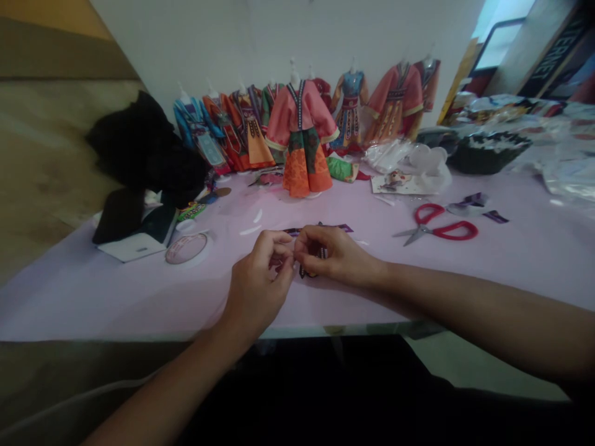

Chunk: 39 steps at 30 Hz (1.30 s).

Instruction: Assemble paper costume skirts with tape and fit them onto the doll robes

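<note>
My left hand (260, 279) and my right hand (337, 255) meet above the pink tabletop, fingertips pinched together and almost touching. Whatever sits between the fingertips is too small to make out. Under my right hand, and partly hidden by it, lies a dark trim piece with pale dots (302, 271). A purple patterned strip (344, 228) shows just behind the fingers. Red-handled scissors (430, 229) lie slightly open to the right of my right hand. Left of my left hand rests a roll of tape (186, 249).
Along the wall stand several small doll outfits on stands, one in a pink jacket (302, 114) in front. A box with a dark cover (134, 229) and black cloth (144, 148) are at the left. Ribbon scraps (474, 203), a dark bowl (490, 153) and plastic bags (574, 158) lie at the right.
</note>
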Motion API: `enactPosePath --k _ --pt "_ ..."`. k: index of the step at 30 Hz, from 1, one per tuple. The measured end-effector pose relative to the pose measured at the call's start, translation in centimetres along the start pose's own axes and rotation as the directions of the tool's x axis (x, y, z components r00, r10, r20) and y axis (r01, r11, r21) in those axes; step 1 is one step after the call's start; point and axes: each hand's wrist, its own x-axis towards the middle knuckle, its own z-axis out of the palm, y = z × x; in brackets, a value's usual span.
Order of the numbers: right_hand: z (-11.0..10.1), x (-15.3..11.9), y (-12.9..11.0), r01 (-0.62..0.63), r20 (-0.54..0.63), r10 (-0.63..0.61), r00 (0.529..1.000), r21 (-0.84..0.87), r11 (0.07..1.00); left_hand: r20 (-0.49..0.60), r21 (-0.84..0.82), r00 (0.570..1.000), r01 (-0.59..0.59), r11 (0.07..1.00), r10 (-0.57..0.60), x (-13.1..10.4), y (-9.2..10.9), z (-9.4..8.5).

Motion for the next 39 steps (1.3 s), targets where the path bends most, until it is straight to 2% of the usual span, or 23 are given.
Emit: enactPosePath --k 13,32,39 --pt "0.05 -0.1 -0.09 0.018 -0.012 -0.018 1.0 0.0 1.0 0.008 0.089 0.994 -0.11 0.99 0.109 -0.2 0.2 -0.14" --pt "0.12 -0.17 0.09 0.014 0.014 -0.014 1.0 0.037 0.999 0.007 -0.041 1.0 -0.006 0.999 0.006 -0.08 0.07 -0.01" --pt "0.22 -0.26 0.06 0.017 0.014 -0.017 1.0 0.007 1.0 0.008 -0.081 0.999 -0.031 0.996 0.032 -0.23 0.32 -0.18"
